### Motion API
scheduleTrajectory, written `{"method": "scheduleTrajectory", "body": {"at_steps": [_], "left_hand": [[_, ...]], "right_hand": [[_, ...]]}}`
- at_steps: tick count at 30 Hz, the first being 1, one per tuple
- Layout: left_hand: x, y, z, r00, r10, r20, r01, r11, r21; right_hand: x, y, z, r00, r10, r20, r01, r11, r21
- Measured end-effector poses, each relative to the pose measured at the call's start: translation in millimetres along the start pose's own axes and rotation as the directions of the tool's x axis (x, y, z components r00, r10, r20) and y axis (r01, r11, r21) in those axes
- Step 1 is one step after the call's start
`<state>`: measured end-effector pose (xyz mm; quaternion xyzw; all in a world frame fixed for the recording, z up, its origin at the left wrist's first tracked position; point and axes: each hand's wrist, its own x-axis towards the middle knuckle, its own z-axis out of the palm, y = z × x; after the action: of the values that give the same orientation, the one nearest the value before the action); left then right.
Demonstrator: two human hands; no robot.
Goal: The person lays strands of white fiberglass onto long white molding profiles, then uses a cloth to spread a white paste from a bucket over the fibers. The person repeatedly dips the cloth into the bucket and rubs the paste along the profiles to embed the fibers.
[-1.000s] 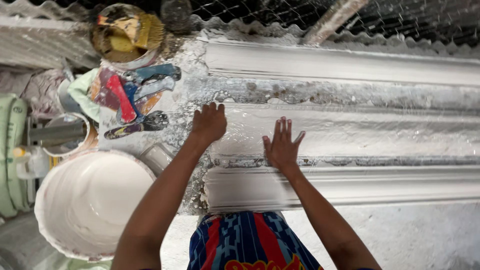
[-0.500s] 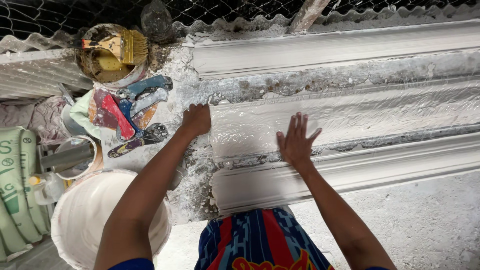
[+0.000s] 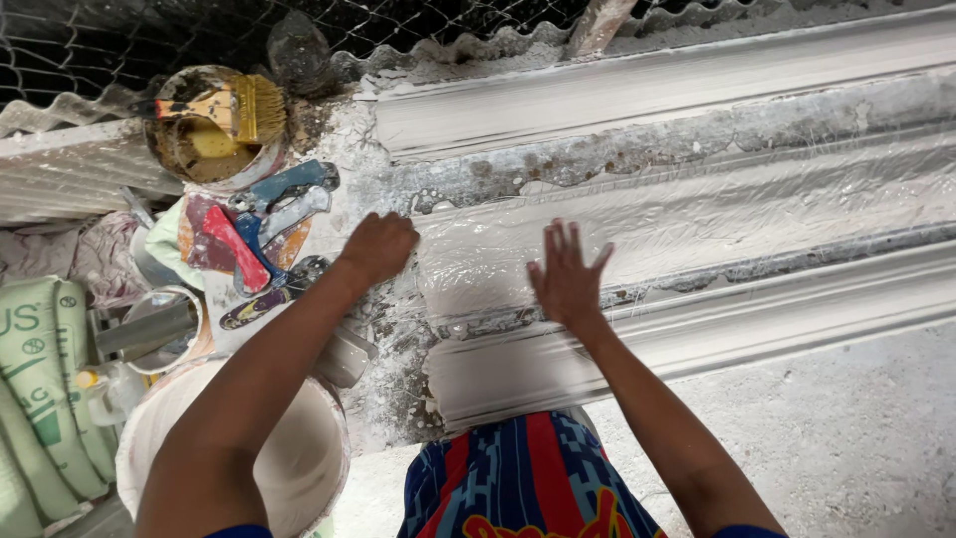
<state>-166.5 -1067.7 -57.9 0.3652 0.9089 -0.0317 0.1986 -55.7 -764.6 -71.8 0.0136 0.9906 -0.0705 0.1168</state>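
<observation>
Smoothing step, judged: left hand (image 3: 376,246) closed at the left end of the plastic sheet (image 3: 697,224) over the middle moulding, right hand (image 3: 566,279) flat, fingers spread; further pressing rightward seemed due.

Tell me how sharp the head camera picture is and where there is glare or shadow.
Head view: sharp in the middle, both the left hand and the right hand crisp; the clear plastic sheet over the white moulding shows soft glare; the wire mesh at the top falls into dark shadow; straight mouldings bow slightly near the edges.
</observation>
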Motion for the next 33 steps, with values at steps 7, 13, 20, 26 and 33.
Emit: {"method": "scheduleTrajectory", "body": {"at_steps": [7,13,20,26,33], "left_hand": [[16.2,-10.8,-8.8,0.995,0.098,-0.017,-0.077,0.865,0.496],[71.0,27.3,-8.8,0.977,0.21,-0.04,-0.162,0.849,0.502],[169.5,123.5,-34.9,0.971,0.225,0.084,-0.238,0.848,0.474],[253.7,206.4,-57.3,0.967,0.23,0.113,-0.256,0.857,0.447],[341.4,305.0,-78.3,0.962,0.266,0.064,-0.268,0.869,0.416]], "right_hand": [[-11.3,57.2,-5.3,0.994,0.024,-0.109,-0.026,0.999,-0.025],[-14.2,84.7,-17.2,0.986,0.116,-0.122,-0.114,0.993,0.022],[-2.2,132.2,-29.4,0.953,0.29,-0.084,-0.288,0.957,0.042],[1.1,198.8,-29.6,0.959,0.273,-0.081,-0.274,0.962,-0.005],[-6.0,312.2,-32.3,0.963,0.207,-0.172,-0.192,0.976,0.098]]}}
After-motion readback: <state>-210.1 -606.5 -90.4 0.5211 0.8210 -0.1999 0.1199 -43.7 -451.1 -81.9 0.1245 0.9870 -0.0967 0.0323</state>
